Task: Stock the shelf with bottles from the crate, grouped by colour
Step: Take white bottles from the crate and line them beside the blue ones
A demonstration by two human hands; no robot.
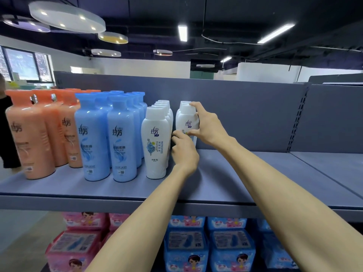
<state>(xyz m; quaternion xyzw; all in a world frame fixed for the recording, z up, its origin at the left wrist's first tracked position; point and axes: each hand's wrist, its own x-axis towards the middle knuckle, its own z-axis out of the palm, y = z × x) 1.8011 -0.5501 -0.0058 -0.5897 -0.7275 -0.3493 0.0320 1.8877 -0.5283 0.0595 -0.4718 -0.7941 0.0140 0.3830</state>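
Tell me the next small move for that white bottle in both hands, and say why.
Probably ease both hands off: the white bottle already stands upright on the shelf, heading a second white row beside the first. The right hand and left hand grip it.

On the shelf (pixel 225 185) stand three colour groups of bottles. At least four orange bottles (pixel 31 134) show, with more behind that cannot be counted. The blue bottles (pixel 94 138) number about seven. The white bottles (pixel 156 142) stand in two rows: about five in the left row, at least two in the right row (pixel 186 122). Two hands (pixel 206 124) reach in.
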